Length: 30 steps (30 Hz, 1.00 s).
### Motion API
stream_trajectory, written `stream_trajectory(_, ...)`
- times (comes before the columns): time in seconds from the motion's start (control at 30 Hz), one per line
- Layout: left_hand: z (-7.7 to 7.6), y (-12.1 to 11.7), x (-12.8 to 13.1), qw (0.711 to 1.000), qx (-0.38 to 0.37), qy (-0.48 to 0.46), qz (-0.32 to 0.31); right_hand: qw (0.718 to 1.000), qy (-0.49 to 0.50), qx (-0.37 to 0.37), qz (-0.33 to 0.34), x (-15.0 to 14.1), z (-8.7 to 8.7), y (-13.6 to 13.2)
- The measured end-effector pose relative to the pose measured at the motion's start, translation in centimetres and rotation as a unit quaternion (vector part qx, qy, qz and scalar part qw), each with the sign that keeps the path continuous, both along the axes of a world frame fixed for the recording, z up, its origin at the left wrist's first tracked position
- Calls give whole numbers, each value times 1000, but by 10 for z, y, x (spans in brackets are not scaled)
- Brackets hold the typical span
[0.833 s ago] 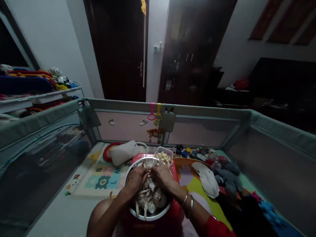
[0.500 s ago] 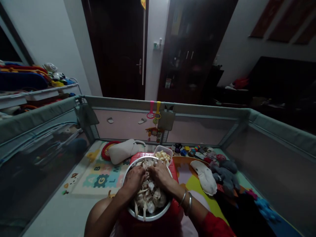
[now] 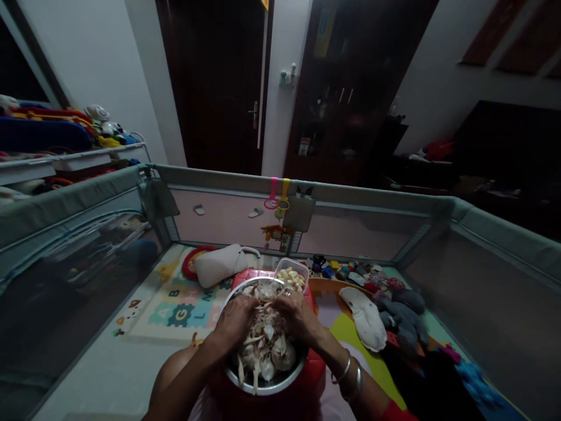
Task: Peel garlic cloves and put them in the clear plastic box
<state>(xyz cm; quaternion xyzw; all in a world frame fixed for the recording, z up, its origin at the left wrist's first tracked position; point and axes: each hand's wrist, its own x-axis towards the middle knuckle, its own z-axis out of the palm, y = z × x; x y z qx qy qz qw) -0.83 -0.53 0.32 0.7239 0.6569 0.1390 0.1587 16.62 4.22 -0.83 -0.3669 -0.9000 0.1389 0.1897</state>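
A round metal bowl point(image 3: 293, 374) holds garlic bulbs point(image 3: 280, 354), stalks and loose papery skins. My left hand point(image 3: 236, 318) is over the bowl's left side, its fingers curled inward and closed among the garlic. On the right side, my right hand point(image 3: 297, 314) is bent down with its fingertips pinched together near the skins. Whatever either hand grips is hidden by the fingers. Just behind the bowl, a clear plastic container point(image 3: 305, 269) holds peeled garlic cloves point(image 3: 291, 279). Bowl and container both rest on a red stool point(image 3: 316, 365).
Fabric playpen walls point(image 3: 372, 193) surround me. A white padded piece point(image 3: 221, 266) lies on the letter-printed mat point(image 3: 158, 336) at left. To the right are a spotted white cushion point(image 3: 363, 318), a grey plush toy point(image 3: 403, 318) and several small toys.
My hands have drawn slightly apart over the bowl, the right one moving rightward, showing more skins between them. The camera view has shifted a little.
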Motion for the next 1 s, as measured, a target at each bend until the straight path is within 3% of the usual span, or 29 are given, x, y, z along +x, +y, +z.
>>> stream_trajectory(0.13, 1, 3, 0, 1000, 7, -3, 0, 1000, -16, -6, 25, 3, 4, -3)
stream_trajectory(0.3, 3, 9, 2, 999, 43, -5, -3, 992, -106, 0, -66, 3, 14, 3)
stream_trajectory(0.4, 5, 13, 5, 998, 69, -3, 1, 988, -135, -9, -76, -2, 15, 7)
stream_trajectory(0.67, 7, 20, 5, 995, 102, -7, 21, 989, -141, -38, -26, -14, 8, 8)
stream_trajectory(1.0, 1, 21, -11, 995, 76, -71, 4, 994, -69, -67, 59, 3, 12, -7)
